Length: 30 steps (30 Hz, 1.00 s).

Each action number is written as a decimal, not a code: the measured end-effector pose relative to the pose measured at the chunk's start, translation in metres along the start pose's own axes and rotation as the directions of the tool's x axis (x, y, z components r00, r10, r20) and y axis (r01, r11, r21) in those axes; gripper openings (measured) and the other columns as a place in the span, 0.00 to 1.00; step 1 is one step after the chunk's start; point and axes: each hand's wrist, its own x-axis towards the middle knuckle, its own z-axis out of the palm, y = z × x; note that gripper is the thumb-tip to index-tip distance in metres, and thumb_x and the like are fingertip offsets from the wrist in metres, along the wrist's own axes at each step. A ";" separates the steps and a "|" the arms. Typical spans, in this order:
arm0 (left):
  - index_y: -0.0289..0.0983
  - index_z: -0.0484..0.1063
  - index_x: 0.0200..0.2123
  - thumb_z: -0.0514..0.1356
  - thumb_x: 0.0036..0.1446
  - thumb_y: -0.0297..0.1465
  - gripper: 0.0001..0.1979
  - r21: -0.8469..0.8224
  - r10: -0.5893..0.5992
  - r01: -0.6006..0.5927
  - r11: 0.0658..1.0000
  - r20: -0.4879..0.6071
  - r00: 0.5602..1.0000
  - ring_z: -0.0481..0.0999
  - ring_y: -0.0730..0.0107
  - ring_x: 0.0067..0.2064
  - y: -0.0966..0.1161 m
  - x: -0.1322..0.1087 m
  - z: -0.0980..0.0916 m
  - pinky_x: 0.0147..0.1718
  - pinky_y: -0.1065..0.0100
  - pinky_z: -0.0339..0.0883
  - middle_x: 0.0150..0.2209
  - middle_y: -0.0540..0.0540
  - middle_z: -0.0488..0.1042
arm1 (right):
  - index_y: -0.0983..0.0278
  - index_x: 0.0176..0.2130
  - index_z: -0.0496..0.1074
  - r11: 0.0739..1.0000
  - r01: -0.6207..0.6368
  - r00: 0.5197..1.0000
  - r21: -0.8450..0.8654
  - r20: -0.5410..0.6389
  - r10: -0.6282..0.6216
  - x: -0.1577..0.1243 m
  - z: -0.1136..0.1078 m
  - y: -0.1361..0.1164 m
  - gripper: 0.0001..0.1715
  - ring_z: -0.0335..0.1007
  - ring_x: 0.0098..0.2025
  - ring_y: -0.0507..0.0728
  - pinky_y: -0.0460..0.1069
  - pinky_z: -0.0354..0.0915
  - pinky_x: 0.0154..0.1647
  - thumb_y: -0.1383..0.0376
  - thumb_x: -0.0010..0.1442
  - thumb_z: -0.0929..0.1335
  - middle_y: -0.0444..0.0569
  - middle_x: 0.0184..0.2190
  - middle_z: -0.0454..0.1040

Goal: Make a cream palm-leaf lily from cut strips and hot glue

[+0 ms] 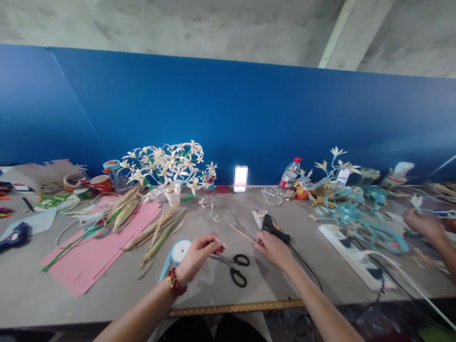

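Tan stick is pinched in your right hand; your left hand, left of scissors, has fingertips together, contents unclear.

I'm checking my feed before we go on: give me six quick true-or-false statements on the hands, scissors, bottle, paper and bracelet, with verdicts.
1. The right hand pinches a thin stick. True.
2. The left hand grips the scissors by their handles. False: they lie on the table, handles between the two hands.
3. The bottle has a blue cap. False: its cap is red.
4. The pink paper lies left of the ribbon roll. True.
5. The bracelet is on the right wrist. False: it is on the left.
6. At the right edge, a co-worker's hand holds a white flower. True.
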 end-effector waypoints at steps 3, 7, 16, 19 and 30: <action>0.35 0.77 0.28 0.61 0.56 0.37 0.12 0.000 0.015 -0.015 1.000 0.008 1.000 0.73 0.69 0.32 -0.002 0.008 -0.001 0.36 0.70 0.65 0.27 0.47 0.77 | 0.62 0.27 0.67 0.995 0.024 1.000 0.092 -0.008 -0.023 0.004 0.007 0.014 0.06 0.71 0.36 0.59 0.50 0.61 0.39 0.72 0.54 0.66 0.49 0.30 0.74; 0.35 0.77 0.28 0.61 0.57 0.37 0.12 -0.006 0.028 -0.028 1.000 -0.006 1.000 0.73 0.69 0.32 -0.002 0.013 -0.003 0.36 0.70 0.65 0.27 0.47 0.76 | 0.61 0.26 0.66 0.956 0.058 0.997 0.286 -0.057 -0.044 0.005 0.001 0.025 0.06 0.70 0.35 0.59 0.51 0.61 0.41 0.67 0.54 0.66 0.47 0.27 0.72; 0.33 0.78 0.31 0.61 0.58 0.38 0.13 -0.060 0.094 -0.099 0.993 -0.077 0.993 0.70 0.70 0.30 -0.001 0.024 0.004 0.34 0.70 0.64 0.26 0.47 0.74 | 0.60 0.35 0.62 0.619 0.023 0.986 0.785 -0.121 0.117 0.024 0.008 -0.045 0.26 0.48 0.15 0.47 0.44 0.49 0.16 0.41 0.61 0.59 0.37 0.22 0.60; 0.33 0.75 0.29 0.61 0.57 0.39 0.14 -0.076 0.119 -0.131 0.989 -0.136 0.984 0.68 0.71 0.29 -0.006 0.032 0.010 0.33 0.70 0.62 0.24 0.48 0.71 | 0.60 0.36 0.63 0.479 0.013 0.993 0.878 -0.067 0.097 0.032 0.023 -0.085 0.27 0.44 0.14 0.46 0.42 0.45 0.14 0.40 0.59 0.60 0.35 0.21 0.58; 0.35 0.70 0.26 0.59 0.58 0.42 0.16 -0.055 0.112 -0.126 0.990 -0.208 0.972 0.67 0.71 0.29 -0.026 0.038 0.002 0.33 0.70 0.61 0.23 0.51 0.69 | 0.62 0.32 0.67 0.384 0.123 0.991 0.915 -0.090 -0.104 0.044 0.031 -0.105 0.17 0.49 0.18 0.47 0.44 0.47 0.17 0.51 0.56 0.71 0.37 0.19 0.62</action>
